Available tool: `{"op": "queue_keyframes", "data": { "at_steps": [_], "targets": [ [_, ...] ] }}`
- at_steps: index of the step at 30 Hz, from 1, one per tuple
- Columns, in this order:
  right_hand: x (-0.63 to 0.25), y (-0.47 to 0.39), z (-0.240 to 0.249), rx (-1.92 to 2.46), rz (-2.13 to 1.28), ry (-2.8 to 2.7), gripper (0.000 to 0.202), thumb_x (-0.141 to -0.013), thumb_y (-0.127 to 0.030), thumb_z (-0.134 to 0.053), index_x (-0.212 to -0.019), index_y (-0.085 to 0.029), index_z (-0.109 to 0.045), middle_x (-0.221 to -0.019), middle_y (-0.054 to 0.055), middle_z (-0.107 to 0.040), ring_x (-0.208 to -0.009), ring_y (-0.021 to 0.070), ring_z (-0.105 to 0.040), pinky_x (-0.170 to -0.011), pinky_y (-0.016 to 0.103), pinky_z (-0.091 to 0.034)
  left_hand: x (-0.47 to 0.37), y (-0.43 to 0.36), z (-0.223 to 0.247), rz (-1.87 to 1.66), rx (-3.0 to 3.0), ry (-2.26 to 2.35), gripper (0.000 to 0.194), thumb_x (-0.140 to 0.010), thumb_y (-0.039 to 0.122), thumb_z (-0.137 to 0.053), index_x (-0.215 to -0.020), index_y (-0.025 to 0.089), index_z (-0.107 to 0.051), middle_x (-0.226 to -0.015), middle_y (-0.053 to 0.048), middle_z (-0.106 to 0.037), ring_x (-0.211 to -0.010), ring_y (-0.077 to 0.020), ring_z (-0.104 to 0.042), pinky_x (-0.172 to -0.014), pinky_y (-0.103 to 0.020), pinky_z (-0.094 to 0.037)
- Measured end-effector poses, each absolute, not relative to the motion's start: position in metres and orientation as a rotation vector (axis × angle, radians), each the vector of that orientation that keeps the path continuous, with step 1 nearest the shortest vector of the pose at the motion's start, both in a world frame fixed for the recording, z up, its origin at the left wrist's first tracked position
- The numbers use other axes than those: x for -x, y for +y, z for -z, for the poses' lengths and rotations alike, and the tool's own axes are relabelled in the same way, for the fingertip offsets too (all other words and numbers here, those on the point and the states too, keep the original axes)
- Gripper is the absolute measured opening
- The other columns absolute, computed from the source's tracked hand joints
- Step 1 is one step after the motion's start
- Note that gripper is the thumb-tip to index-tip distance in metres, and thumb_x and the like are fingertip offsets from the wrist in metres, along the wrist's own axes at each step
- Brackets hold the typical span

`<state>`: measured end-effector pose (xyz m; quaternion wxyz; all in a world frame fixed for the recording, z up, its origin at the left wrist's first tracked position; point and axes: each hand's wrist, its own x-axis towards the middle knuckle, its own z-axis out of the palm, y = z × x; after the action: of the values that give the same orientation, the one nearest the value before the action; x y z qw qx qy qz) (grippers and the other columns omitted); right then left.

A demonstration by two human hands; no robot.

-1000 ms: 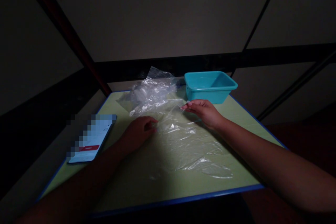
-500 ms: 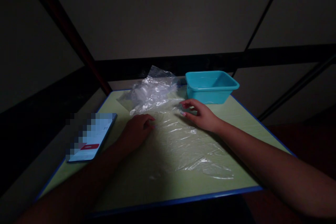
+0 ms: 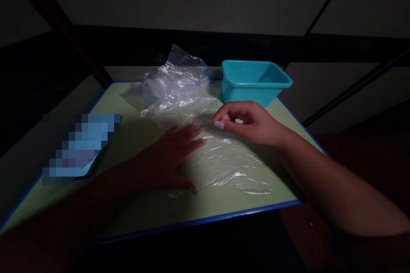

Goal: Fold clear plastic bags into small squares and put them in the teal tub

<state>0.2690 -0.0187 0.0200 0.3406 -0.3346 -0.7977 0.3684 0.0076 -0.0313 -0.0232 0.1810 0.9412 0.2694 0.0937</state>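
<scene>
A clear plastic sheet or bag (image 3: 224, 164) lies flat and wrinkled on the pale green table. My left hand (image 3: 171, 153) rests with its fingers spread over the left part of this plastic. Above its right part, my right hand (image 3: 248, 121) has thumb and fingertips brought together in a pinch; whether a bit of the plastic is between them is too small to tell. Behind both hands sits a crumpled heap of clear plastic (image 3: 176, 83). A turquoise rectangular basin (image 3: 246, 94) stands just beyond my right hand.
A phone (image 3: 86, 143), partly blurred out, lies at the table's left side. The table (image 3: 134, 217) has a blue edge. Dark wall panels rise behind it, and a reddish floor shows at the right.
My left hand has opened, its fingers spreading over the plastic. My right thumb and fingers have closed together. The view has tilted, so the table and everything on it appear higher and further left.
</scene>
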Motion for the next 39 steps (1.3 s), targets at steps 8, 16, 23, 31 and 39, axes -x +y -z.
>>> {"op": "queue_keyframes", "data": {
  "at_steps": [8,16,23,31,39],
  "targets": [
    [-0.279,-0.029,-0.043,0.748,-1.934,-2.473,0.022,-0.081,-0.038,-0.073,-0.089,-0.017,-0.071,-0.060,-0.005,-0.060,-0.051,0.0073,-0.051,-0.050,0.018,-0.041,-0.005,-0.034,0.027,-0.058,-2.456,0.864,0.112,-0.042,0.069,-0.083,-0.141,0.031,-0.049,-0.155,-0.012,-0.035,-0.145,-0.0434,-0.018,-0.115,-0.055,-0.012],
    [-0.276,-0.034,-0.037,0.849,-1.469,-2.745,0.030,-0.072,-0.010,-0.078,-0.099,-0.018,-0.067,-0.075,-0.004,-0.062,-0.067,0.0111,-0.058,-0.060,0.020,-0.044,0.003,-0.030,0.026,-0.107,-2.547,0.880,0.122,-0.041,0.073,-0.081,-0.148,0.030,-0.039,-0.160,-0.016,-0.021,-0.145,-0.0499,-0.009,-0.111,-0.067,-0.002],
    [-0.267,-0.053,-0.044,0.940,-1.243,-2.945,0.024,-0.071,-0.010,-0.080,-0.090,-0.019,-0.068,-0.076,-0.003,-0.063,-0.069,0.0134,-0.060,-0.061,0.023,-0.043,-0.001,-0.026,0.035,-0.170,-2.595,0.828,0.112,-0.059,0.073,-0.074,-0.152,0.030,-0.029,-0.161,-0.016,-0.017,-0.145,-0.0475,-0.013,-0.111,-0.066,0.002],
    [-0.276,-0.045,-0.049,0.892,-1.612,-2.841,0.029,-0.076,-0.013,-0.077,-0.102,-0.018,-0.064,-0.064,-0.007,-0.054,-0.058,0.0092,-0.053,-0.053,0.019,-0.038,0.015,-0.011,0.031,-0.170,-2.507,0.881,0.131,-0.029,0.067,-0.086,-0.146,0.027,-0.042,-0.160,-0.020,-0.018,-0.142,-0.0544,-0.005,-0.108,-0.070,-0.004],
    [-0.258,-0.061,-0.041,0.704,-1.165,-3.089,0.035,-0.073,-0.018,-0.081,-0.103,-0.017,-0.063,-0.103,0.005,-0.061,-0.106,0.0226,-0.052,-0.091,0.033,-0.039,0.013,-0.014,0.024,0.063,-2.736,0.863,0.118,-0.060,0.078,-0.069,-0.154,0.028,-0.019,-0.160,-0.019,0.010,-0.145,-0.0477,0.005,-0.108,-0.071,-0.004]
  ]
}}
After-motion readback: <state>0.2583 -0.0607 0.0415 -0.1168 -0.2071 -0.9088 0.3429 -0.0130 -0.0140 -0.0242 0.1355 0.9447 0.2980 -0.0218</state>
